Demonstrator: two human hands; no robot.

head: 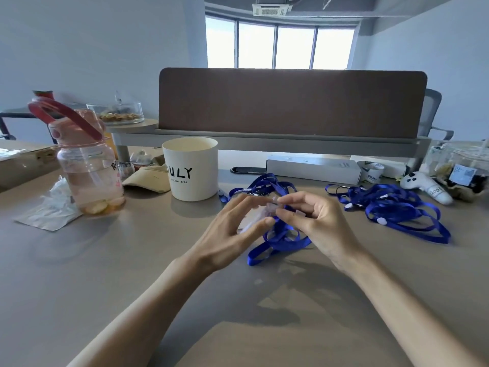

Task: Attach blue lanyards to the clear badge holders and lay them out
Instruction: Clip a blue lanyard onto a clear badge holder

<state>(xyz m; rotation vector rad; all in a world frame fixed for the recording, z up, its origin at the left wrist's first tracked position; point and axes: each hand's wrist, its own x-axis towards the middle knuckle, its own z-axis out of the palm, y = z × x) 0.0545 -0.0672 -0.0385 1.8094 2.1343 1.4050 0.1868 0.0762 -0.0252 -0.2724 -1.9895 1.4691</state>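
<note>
So: clear badge holder (256, 217) is held just above mid-table (105, 260). Left hand (230, 234) grips it between thumb and fingers. Right hand (320, 221) pinches its upper edge, fingers curled. Blue lanyard (280, 241) loops beneath both hands onto the table. Lanyard pile (397, 207) lies to the right, white cup (191, 168) behind-left, pink bottle (90, 168) further left.

Blue lanyards (391, 207), cream cup (193, 168), pink bottle (87, 165)

Hands: two, left hand (225, 234) and right hand (317, 221)
Lanyard tangles: two, middle tangle (264, 184) and right tangle (397, 207)
Badge holder (254, 221): one, blurred
Cup (193, 168): one
Bottle (90, 168): one
Controller (426, 188): one
</note>
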